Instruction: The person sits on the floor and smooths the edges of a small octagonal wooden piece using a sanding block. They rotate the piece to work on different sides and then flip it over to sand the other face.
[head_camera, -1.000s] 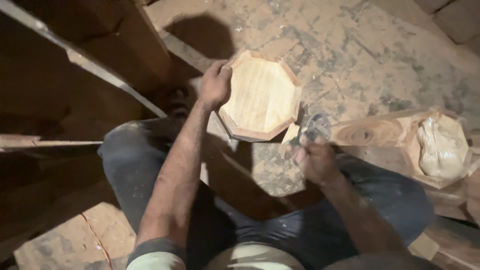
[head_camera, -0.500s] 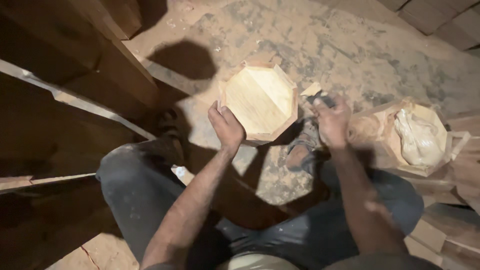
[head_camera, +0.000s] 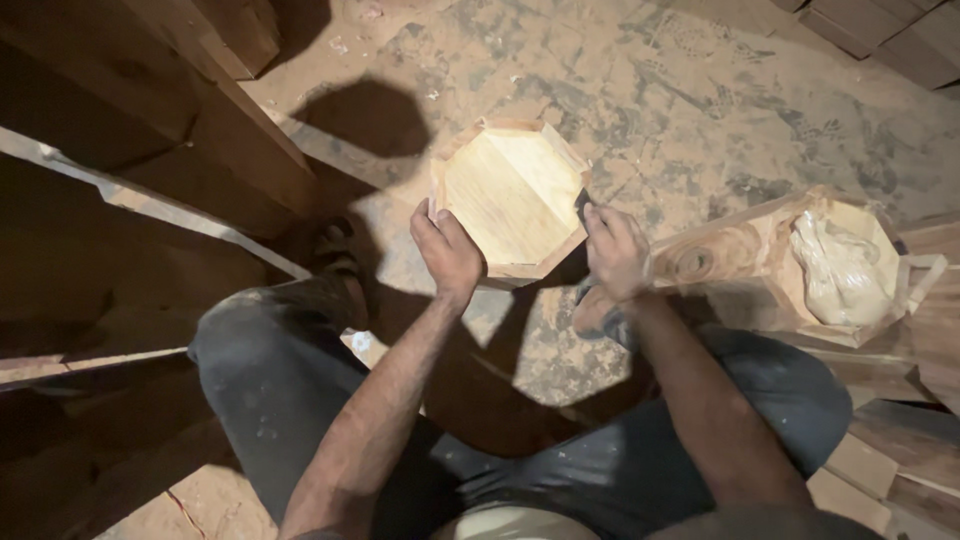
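I hold an octagonal box of light wood (head_camera: 512, 195) above a dusty floor, its open side facing me. My left hand (head_camera: 446, 250) grips its lower left rim. My right hand (head_camera: 614, 250) is at the box's right rim, fingers closed on a small dark piece (head_camera: 581, 203) pressed against the wood; what the piece is I cannot tell. I am seated, with my knees in dark trousers spread below the box.
A second octagonal wooden box (head_camera: 790, 265) lies on its side at the right with a crumpled plastic bag (head_camera: 843, 270) inside. Dark wooden beams (head_camera: 150, 130) cross the left. Wood offcuts (head_camera: 870, 470) lie at lower right. A sandal (head_camera: 596, 312) shows under my right wrist.
My left hand has gone from the box's top left edge to its lower left rim. My right hand rose from near my lap to the box's right rim.
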